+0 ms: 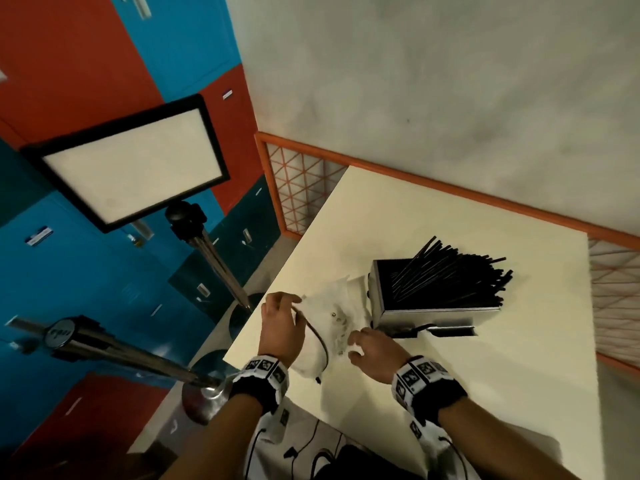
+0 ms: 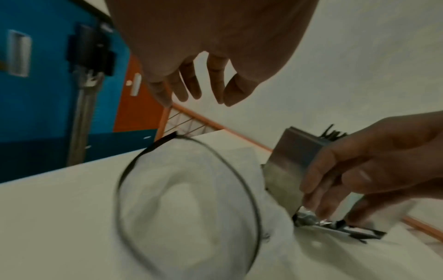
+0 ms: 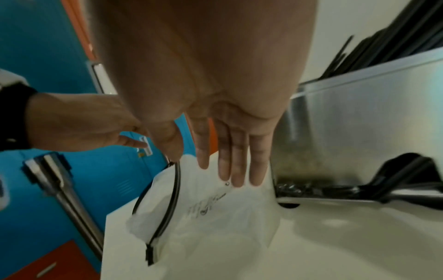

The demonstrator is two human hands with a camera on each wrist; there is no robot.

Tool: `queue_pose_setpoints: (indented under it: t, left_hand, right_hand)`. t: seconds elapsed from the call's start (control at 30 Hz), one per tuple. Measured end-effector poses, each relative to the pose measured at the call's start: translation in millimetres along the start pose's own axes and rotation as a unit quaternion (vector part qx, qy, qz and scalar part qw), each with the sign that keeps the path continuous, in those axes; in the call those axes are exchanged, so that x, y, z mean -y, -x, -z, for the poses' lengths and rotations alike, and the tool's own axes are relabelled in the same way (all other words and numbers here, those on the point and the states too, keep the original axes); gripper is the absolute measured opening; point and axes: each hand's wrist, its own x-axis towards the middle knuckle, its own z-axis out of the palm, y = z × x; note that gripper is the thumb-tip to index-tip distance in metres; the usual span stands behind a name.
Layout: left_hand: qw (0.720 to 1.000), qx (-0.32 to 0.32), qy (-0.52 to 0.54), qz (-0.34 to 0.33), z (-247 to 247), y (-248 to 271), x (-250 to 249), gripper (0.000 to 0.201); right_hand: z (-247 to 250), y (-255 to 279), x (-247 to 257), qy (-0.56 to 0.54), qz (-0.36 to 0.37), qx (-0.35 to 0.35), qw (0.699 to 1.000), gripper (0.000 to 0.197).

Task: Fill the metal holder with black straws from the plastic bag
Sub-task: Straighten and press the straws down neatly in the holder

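The metal holder point(image 1: 433, 317) stands on the cream table point(image 1: 485, 393), packed with black straws point(image 1: 450, 278) that lean to the right. Just left of it lies the white plastic bag point(image 1: 332, 317), crumpled, its black-rimmed mouth gaping and no straws visible inside. My left hand point(image 1: 287, 306) hovers by the bag's far left edge; in the left wrist view its fingers point(image 2: 191, 85) hang loose and hold nothing. My right hand point(image 1: 356, 344) has straight fingers point(image 3: 235, 166) touching the bag point(image 3: 215, 217) beside the holder's point(image 3: 371, 132) base.
The table's left edge point(image 1: 277, 292) runs close to the bag. Beyond it stand a light panel point(image 1: 131, 168) on a stand and metal poles point(image 1: 114, 348) before blue and red lockers. An orange rail point(image 1: 450, 192) borders the table's far side.
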Motion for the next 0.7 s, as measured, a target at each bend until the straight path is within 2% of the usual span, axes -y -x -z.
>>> queue_pose_setpoints:
  t: [0.13, 0.2, 0.3, 0.43, 0.53, 0.6, 0.7]
  left_hand:
    - [0.990, 0.045, 0.062, -0.120, -11.3, -7.4, -52.8, 0.041]
    - [0.980, 0.096, 0.086, -0.151, -24.3, -10.2, -79.5, 0.050]
    - [0.969, 0.157, 0.090, -0.165, -44.7, -14.0, -112.6, 0.062]
    - [0.961, 0.206, 0.062, -0.171, -74.6, -23.1, -150.7, 0.086]
    - [0.965, 0.195, 0.045, -0.172, -98.1, -29.0, -169.4, 0.099]
    - [0.969, 0.174, 0.029, -0.173, -111.3, -32.6, -175.9, 0.106]
    - [0.969, 0.175, 0.019, -0.172, -123.8, -37.2, -179.0, 0.115]
  right_hand:
    - [38.3, 32.5, -18.8, -0.071, 0.026, -0.030, 0.997, 0.022]
    - [59.4, 43.6, -32.9, -0.098, 0.058, -0.091, 0.989, 0.012]
    - [94.0, 56.9, -49.9, -0.124, 0.066, -0.187, 0.972, 0.013]
    - [140.1, 69.6, -78.8, -0.114, 0.072, -0.368, 0.920, 0.016]
    - [166.9, 70.3, -104.4, -0.045, 0.074, -0.493, 0.866, 0.017]
    - [179.8, 68.0, -119.7, -0.040, 0.039, -0.526, 0.849, 0.021]
    - [187.2, 59.5, -140.5, -0.103, -0.039, -0.492, 0.863, 0.030]
